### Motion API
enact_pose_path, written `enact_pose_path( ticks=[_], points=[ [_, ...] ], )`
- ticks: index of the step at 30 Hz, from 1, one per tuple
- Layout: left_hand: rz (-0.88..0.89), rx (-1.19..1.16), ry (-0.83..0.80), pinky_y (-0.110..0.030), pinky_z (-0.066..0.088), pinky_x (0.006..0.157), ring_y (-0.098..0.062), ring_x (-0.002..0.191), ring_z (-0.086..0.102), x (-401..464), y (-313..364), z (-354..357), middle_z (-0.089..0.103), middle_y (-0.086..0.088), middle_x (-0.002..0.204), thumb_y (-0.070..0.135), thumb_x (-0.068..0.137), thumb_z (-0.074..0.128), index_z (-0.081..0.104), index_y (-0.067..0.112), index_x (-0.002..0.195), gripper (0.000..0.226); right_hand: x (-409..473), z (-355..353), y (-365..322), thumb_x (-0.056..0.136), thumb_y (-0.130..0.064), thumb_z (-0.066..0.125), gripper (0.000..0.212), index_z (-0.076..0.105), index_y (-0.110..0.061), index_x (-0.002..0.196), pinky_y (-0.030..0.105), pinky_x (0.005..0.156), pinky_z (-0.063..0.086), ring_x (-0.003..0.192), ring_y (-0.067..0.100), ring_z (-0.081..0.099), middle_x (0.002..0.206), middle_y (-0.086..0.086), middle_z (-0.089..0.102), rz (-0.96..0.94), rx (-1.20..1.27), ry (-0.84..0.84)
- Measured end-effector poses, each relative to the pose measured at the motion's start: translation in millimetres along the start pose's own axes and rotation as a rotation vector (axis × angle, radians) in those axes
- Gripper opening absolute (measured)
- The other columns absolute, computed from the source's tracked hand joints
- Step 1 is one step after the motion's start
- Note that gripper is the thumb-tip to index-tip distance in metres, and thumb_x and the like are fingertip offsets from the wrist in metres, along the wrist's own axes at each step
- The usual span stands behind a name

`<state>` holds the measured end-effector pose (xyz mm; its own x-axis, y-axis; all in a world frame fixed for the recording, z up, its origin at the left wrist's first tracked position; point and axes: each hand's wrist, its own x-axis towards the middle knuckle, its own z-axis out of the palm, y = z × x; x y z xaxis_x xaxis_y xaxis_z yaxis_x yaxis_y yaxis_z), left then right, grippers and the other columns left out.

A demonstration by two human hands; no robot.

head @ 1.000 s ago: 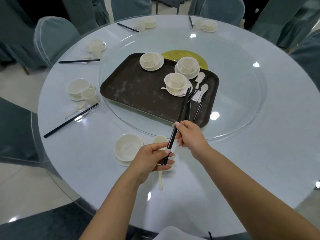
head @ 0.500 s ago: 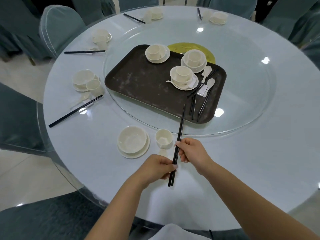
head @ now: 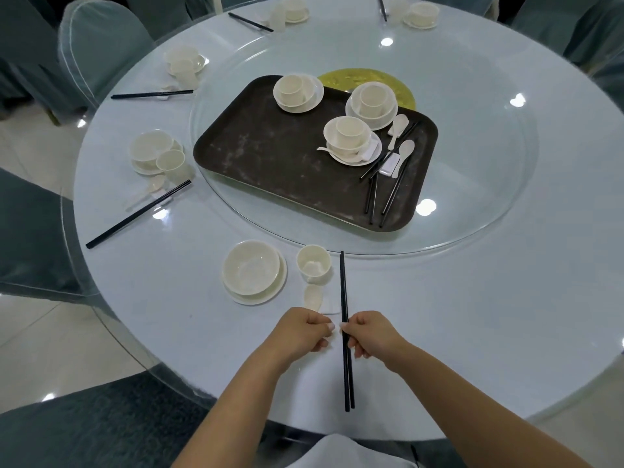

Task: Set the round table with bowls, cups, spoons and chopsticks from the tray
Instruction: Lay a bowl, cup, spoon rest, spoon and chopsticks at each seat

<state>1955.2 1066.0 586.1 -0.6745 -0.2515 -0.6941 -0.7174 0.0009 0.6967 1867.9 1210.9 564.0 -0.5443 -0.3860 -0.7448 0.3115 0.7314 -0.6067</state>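
Note:
A pair of black chopsticks (head: 344,292) lies straight on the round table (head: 472,315), to the right of a cup (head: 314,265), a spoon (head: 312,296) and a bowl on its plate (head: 251,266). My right hand (head: 369,336) pinches the chopsticks near their middle. My left hand (head: 304,332) is curled just left of them, over the spoon's handle, with nothing visibly held. The dark tray (head: 270,157) holds three stacked bowl-and-cup sets (head: 349,135), spoons (head: 403,152) and more chopsticks (head: 391,194).
The tray stands on a glass turntable (head: 489,197) in the table's middle. Laid places sit along the left rim (head: 152,150) and the far rim (head: 184,62). Covered chairs (head: 98,45) ring the table, and one is close at lower left (head: 84,427).
The chopsticks came off the tray's edge toward me and now lie flat and straight beside the cup. My left hand has let go of them and curled up beside them.

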Motion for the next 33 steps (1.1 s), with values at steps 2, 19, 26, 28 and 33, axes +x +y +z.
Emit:
enact_pose_path(
  ticks=[2, 19, 26, 28, 33],
  points=[
    [0.012, 0.0, 0.014, -0.018, 0.056, 0.068, -0.001, 0.059, 0.065, 1, -2, 1, 0.072, 0.0, 0.086, 0.017, 0.09, 0.065, 0.074, 0.012, 0.096, 0.012, 3, 3, 1, 0.096, -0.019, 0.058, 0.026, 0.057, -0.01, 0.071, 0.019, 0.043, 0.04, 0.043, 0.011, 0.054, 0.063, 0.003, 0.063, 0.022, -0.019, -0.011],
    [-0.003, 0.012, 0.049, -0.018, 0.054, 0.066, -0.005, 0.065, 0.065, 4, 0, 5, 0.07, 0.011, 0.085, 0.021, 0.091, 0.06, 0.074, 0.007, 0.093, 0.02, 14, 21, 4, 0.092, -0.014, 0.049, 0.015, 0.053, -0.007, 0.079, 0.019, 0.042, 0.043, 0.043, 0.016, 0.059, 0.063, 0.009, 0.063, 0.099, -0.081, 0.007],
    [0.011, -0.003, 0.04, -0.015, 0.054, 0.064, -0.003, 0.065, 0.065, 4, 2, 6, 0.072, 0.007, 0.082, 0.026, 0.093, 0.06, 0.072, 0.022, 0.08, 0.017, 17, 24, 6, 0.095, -0.02, 0.051, 0.019, 0.05, -0.008, 0.08, 0.027, 0.052, 0.055, 0.052, 0.025, 0.066, 0.064, 0.012, 0.066, 0.121, -0.033, -0.007],
    [0.012, -0.003, 0.045, -0.014, 0.054, 0.062, -0.002, 0.064, 0.064, 4, 2, 6, 0.071, 0.007, 0.082, 0.026, 0.093, 0.06, 0.072, 0.021, 0.081, 0.017, 18, 24, 7, 0.095, -0.021, 0.052, 0.019, 0.051, -0.009, 0.08, 0.028, 0.053, 0.056, 0.052, 0.024, 0.067, 0.064, 0.011, 0.067, 0.121, -0.042, -0.004],
    [0.024, 0.005, 0.051, -0.011, 0.052, 0.059, 0.001, 0.062, 0.065, 4, 1, 5, 0.07, 0.01, 0.084, 0.024, 0.093, 0.06, 0.071, 0.02, 0.086, 0.014, 19, 26, 11, 0.092, -0.02, 0.055, 0.013, 0.052, -0.01, 0.084, 0.03, 0.056, 0.058, 0.051, 0.021, 0.066, 0.069, 0.011, 0.068, 0.081, -0.109, 0.021]
  ],
)
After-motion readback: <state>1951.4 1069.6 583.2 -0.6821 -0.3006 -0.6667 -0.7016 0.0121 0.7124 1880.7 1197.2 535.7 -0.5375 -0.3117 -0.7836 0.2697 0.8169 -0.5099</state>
